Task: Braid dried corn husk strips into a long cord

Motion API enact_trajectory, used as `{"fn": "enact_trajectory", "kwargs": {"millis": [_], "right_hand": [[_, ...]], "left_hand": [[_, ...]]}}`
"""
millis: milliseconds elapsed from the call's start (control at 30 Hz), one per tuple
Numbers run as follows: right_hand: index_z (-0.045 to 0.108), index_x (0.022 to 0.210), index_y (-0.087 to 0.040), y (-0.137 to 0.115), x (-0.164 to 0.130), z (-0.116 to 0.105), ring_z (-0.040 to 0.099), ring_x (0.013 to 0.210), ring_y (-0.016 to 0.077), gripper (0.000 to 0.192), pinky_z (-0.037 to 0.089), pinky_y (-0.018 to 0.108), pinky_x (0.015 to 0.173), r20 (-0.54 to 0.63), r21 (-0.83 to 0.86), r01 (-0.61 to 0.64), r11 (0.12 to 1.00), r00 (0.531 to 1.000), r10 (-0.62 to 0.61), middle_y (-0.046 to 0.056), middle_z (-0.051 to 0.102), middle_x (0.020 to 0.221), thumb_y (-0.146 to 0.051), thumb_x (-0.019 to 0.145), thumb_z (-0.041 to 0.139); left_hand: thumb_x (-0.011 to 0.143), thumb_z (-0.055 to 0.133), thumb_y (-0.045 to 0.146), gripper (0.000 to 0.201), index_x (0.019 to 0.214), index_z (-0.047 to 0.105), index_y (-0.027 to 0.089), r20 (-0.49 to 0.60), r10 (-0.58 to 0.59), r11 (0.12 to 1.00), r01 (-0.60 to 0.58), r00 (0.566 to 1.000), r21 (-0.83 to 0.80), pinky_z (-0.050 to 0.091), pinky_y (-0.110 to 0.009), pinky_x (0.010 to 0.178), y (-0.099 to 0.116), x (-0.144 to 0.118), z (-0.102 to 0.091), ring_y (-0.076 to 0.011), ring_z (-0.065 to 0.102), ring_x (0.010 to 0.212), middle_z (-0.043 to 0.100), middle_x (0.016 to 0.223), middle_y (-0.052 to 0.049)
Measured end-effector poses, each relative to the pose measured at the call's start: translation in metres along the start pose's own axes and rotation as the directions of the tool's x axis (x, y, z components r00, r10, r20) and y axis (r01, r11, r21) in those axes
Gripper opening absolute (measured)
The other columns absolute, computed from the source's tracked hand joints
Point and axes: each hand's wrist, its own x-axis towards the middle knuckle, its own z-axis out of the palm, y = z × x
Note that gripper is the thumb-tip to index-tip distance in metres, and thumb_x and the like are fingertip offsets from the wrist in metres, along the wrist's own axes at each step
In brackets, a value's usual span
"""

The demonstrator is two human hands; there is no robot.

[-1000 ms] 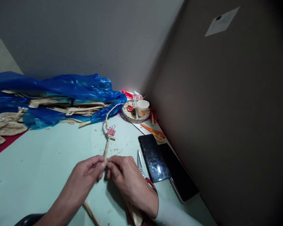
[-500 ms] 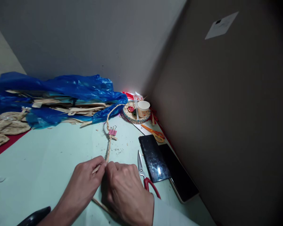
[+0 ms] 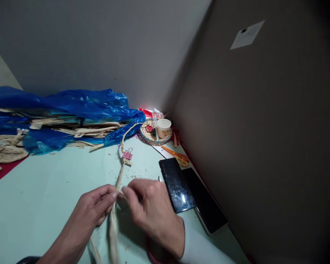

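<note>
One pink clip (image 3: 127, 156) sits at the side of a tan braid (image 3: 120, 177) on the pale green desk (image 3: 57, 183). The braid runs from the clip toward the person, right into the fingers. Past the clip, the other part of the braid bends up and over to a round woven tray (image 3: 147, 141), behind the clip and to the right.

The left hand (image 3: 95, 206) is nearer to the person than the clip, with its thumb and finger pinched on the braid. The right hand (image 3: 152, 209) is just beside it, with its thumb and finger together on a thin strand (image 3: 120, 191) of the braid. Loose strips (image 3: 113, 234) hang down below the hands, a bit blurry.

Behind the clip and to the left is a big blue bag (image 3: 82, 106) with dry tan stalks (image 3: 99, 129) poking out. A white-topped cup (image 3: 164, 129) stands on the tray. Orange scissors (image 3: 178, 157) lie to the right of the clip, and two flat black things (image 3: 177, 185) lie there too, nearer the person, one partly on the other.
</note>
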Motion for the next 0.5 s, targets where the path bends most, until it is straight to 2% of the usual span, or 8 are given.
{"fn": "enact_trajectory", "kwargs": {"millis": [67,167,200,267,367,433,500], "right_hand": [[0.063,0.080,-0.016,0.005,0.007,-0.005,0.057,0.071,0.0143,0.031,0.035,0.026,0.067,0.034,0.182,-0.054,0.982,0.998,0.048,0.004,0.068,0.078,-0.033,0.100,0.047],[0.060,0.081,-0.017,0.014,0.013,0.004,0.055,0.068,0.0121,0.027,0.037,0.023,0.067,0.237,0.475,-0.118,0.872,0.972,0.003,0.000,0.062,0.071,-0.033,0.099,0.049],[0.058,0.078,-0.017,0.016,0.014,0.009,0.052,0.064,0.0111,0.028,0.036,0.022,0.064,0.263,0.537,-0.146,0.831,0.965,0.000,-0.002,0.058,0.067,-0.033,0.099,0.048],[0.053,0.071,-0.017,0.020,0.015,0.019,0.045,0.059,0.0095,0.031,0.033,0.022,0.060,0.242,0.602,-0.168,0.780,0.970,0.022,-0.004,0.050,0.063,-0.032,0.098,0.047],[0.042,0.061,-0.018,0.021,0.015,0.025,0.032,0.058,0.0091,0.036,0.025,0.023,0.055,0.147,0.590,-0.130,0.797,0.988,0.053,-0.005,0.034,0.058,-0.027,0.094,0.050],[0.037,0.058,-0.018,0.020,0.015,0.026,0.028,0.058,0.0091,0.038,0.022,0.024,0.053,0.080,0.550,-0.103,0.829,0.994,0.071,-0.006,0.027,0.058,-0.025,0.092,0.052],[0.037,0.056,-0.018,0.020,0.013,0.027,0.027,0.057,0.0090,0.038,0.021,0.024,0.052,0.046,0.519,-0.098,0.849,0.995,0.087,-0.005,0.026,0.057,-0.025,0.091,0.052]], "left_hand": [[0.072,0.072,0.058,0.040,0.075,0.063,0.018,0.016,-0.037,0.998,0.038,0.999,-0.043,0.013,-0.020,0.048,0.000,0.000,0.000,-0.0079,0.022,0.051,0.032,0.056,0.010],[0.072,0.070,0.058,0.041,0.081,0.063,0.019,0.068,-0.046,0.998,0.049,0.997,-0.047,0.014,-0.021,0.048,-0.002,0.002,-0.002,-0.0087,0.026,0.051,0.037,0.057,0.009],[0.073,0.069,0.059,0.042,0.081,0.062,0.019,0.076,-0.041,0.999,0.043,0.996,-0.031,0.015,-0.021,0.048,-0.003,0.002,-0.003,-0.0088,0.026,0.051,0.038,0.057,0.009],[0.075,0.066,0.061,0.043,0.079,0.062,0.019,0.081,-0.032,0.999,0.029,0.996,0.041,0.016,-0.022,0.048,-0.003,0.003,-0.004,-0.0091,0.026,0.051,0.039,0.059,0.008],[0.078,0.061,0.060,0.038,0.078,0.062,0.021,0.038,0.051,0.971,-0.058,0.998,0.233,0.030,-0.023,0.051,0.001,-0.002,-0.003,-0.0129,0.040,0.056,0.044,0.060,0.006],[0.082,0.055,0.057,0.036,0.077,0.063,0.023,-0.004,0.156,0.905,-0.141,0.988,0.401,0.041,-0.026,0.060,0.005,-0.007,-0.001,-0.0171,0.052,0.063,0.055,0.062,0.003],[0.084,0.049,0.055,0.037,0.070,0.062,0.024,-0.042,0.276,0.814,-0.210,0.960,0.542,0.044,-0.028,0.062,0.008,-0.011,0.002,-0.0190,0.057,0.062,0.063,0.062,0.001]]}}
